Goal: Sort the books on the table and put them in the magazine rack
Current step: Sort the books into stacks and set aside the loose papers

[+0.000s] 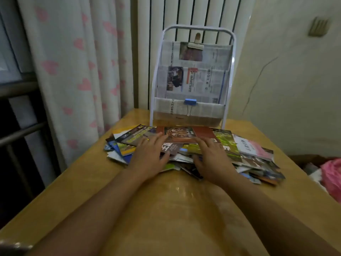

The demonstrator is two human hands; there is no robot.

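Note:
A messy pile of thin colourful books [254,159] lies across the far half of the wooden table [166,209]. On top in the middle sits a brown book with a tiger face [180,133]. My left hand [150,154] rests flat on the pile just left of it, fingers straight and touching its near left edge. My right hand [210,156] lies flat on the pile at its near right edge, fingers spread. Behind the pile stands the white metal magazine rack [231,71], its tiers lined with newspaper [195,80].
A blue binder clip [190,102] holds the rack's lowest tier; a wooden clip [197,42] sits at its top. A heart-print curtain [73,71] hangs at the left, a white radiator behind the rack. A pink bag [332,174] lies off the table's right edge.

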